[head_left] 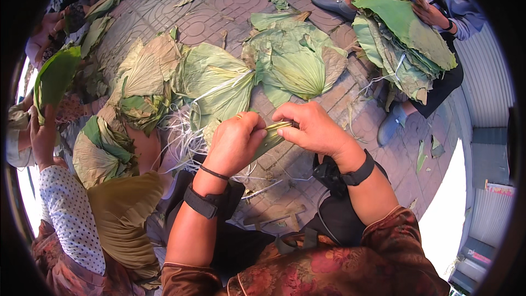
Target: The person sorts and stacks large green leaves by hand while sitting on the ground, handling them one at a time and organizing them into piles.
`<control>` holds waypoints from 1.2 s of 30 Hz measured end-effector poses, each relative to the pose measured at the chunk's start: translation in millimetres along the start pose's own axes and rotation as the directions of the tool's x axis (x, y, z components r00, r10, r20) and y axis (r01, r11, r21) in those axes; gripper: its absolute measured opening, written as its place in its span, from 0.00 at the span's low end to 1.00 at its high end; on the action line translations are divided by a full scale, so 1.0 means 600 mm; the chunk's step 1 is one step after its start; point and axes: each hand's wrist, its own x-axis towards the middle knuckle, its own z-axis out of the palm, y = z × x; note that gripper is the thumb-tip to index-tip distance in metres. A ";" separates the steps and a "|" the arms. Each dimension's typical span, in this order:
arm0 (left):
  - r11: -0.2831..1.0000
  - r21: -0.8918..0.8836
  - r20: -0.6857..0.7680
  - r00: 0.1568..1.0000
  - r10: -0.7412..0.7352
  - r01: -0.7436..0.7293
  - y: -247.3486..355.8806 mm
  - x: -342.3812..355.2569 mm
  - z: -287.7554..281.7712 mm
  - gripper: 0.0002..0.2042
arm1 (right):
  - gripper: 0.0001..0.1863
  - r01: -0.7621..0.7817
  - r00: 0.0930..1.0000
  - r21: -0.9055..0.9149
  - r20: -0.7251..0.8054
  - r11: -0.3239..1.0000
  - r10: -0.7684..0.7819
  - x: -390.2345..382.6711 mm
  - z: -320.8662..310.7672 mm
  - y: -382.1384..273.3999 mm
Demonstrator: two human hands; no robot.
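Note:
My left hand (234, 140) and my right hand (316, 130) meet in the middle of the head view, above my lap. Between them is a large dried lotus leaf (267, 145), gathered into yellowish-green folds at its upper edge. Fingers and thumbs of both hands are closed on these folds, and the leaf's lower part hangs below. Just beyond my hands lies a folded pale green leaf bundle (213, 79) with a white strip across it. Beside it, to the right, spreads a wide pile of lotus leaves (298, 66). White plastic strips (183, 134) lie tangled left of my left hand.
At left, a person in a dotted sleeve (74, 214) holds up a green leaf (55, 79). Another person at upper right has a thick leaf stack (402, 38) on the lap. Brown leaf bundles (145, 66) and scraps lie on the paved ground (192, 19).

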 end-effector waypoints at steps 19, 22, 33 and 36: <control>0.953 0.179 -0.139 0.965 -0.223 0.246 -0.039 -0.026 -0.077 0.06 | 0.03 -0.082 0.956 0.058 -0.278 0.995 0.095 -0.018 -0.067 0.009; 0.952 0.054 -0.198 0.937 -0.287 0.303 -0.049 -0.030 -0.090 0.05 | 0.04 -0.093 0.939 0.063 -0.325 0.994 0.109 -0.018 -0.077 0.009; 0.715 -0.678 -0.195 0.896 -0.399 0.171 -0.032 -0.031 -0.089 0.04 | 0.09 -0.215 0.973 -0.271 -0.137 0.938 0.183 -0.019 -0.075 0.025; 0.843 -0.506 -0.089 0.961 -0.263 0.184 -0.009 -0.024 -0.067 0.04 | 0.18 -0.095 0.994 -0.293 0.029 0.951 0.108 -0.009 -0.047 0.020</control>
